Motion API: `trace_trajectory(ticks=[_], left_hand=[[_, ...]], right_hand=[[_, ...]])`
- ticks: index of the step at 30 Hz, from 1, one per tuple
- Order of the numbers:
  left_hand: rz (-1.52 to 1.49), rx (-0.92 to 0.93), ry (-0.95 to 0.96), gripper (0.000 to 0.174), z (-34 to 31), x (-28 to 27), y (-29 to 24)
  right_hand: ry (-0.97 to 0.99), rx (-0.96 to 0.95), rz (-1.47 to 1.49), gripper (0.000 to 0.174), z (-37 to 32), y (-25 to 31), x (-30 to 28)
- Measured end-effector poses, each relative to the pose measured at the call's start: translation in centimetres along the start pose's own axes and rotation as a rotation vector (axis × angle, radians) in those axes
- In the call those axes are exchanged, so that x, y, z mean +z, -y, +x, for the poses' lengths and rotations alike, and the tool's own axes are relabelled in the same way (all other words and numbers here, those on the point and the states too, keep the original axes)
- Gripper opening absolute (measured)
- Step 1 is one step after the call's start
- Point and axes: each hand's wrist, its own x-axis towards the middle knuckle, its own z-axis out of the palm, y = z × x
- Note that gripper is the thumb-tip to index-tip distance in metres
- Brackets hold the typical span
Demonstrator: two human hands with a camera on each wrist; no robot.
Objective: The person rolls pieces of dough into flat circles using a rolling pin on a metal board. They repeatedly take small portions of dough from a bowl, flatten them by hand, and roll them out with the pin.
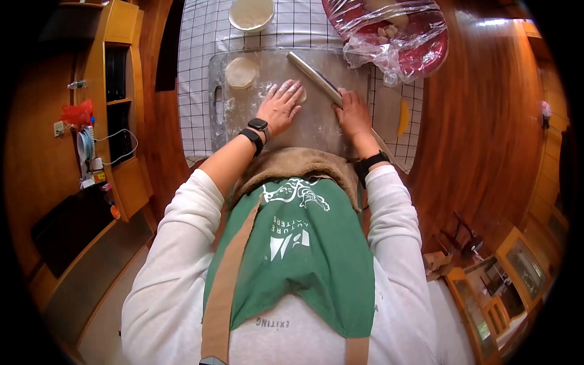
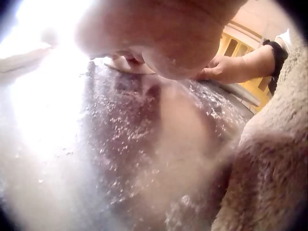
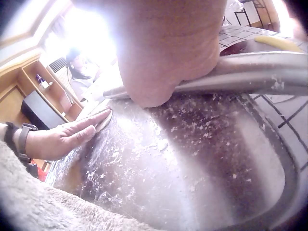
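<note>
My left hand lies with extended fingers over a small flat piece of dough, whose pale edge shows beside the fingertips. In the left wrist view the dough's rim peeks out under the hand. My right hand grips the near end of a metal rolling pin, which slants away to the far left across the board. A thin round dough wrapper sits at the board's far left. Flour is scattered over the grey cutting board.
Beyond the board stands a pale bowl. A red basin under clear plastic wrap holds pale dough pieces at the far right. Something yellow lies right of the board on the checked tablecloth. Another person appears in the right wrist view's background.
</note>
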Motion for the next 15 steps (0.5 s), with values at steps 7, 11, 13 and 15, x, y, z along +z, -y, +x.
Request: trace_trajectory(ticks=[7, 11, 13, 15], left_hand=[[0.018, 0.013, 0.064, 0.060, -3.0, 0.9, 0.2], [0.035, 0.041, 0.125, 0.066, -3.7, 0.8, 0.2], [-0.010, -0.015, 0.014, 0.065, -3.6, 0.2, 0.5], [-0.053, -0.067, -0.091, 0.065, -3.2, -0.8, 1.4]], right_hand=[[0.000, -0.003, 0.005, 0.047, -0.1, 0.2, -0.2], [-0.034, -0.032, -0.009, 0.046, -0.2, 0.1, -0.1], [-0.033, -0.046, -0.022, 0.045, 0.0, 0.0, -0.2], [-0.031, -0.090, 0.033, 0.044, -0.2, -0.2, -0.5]])
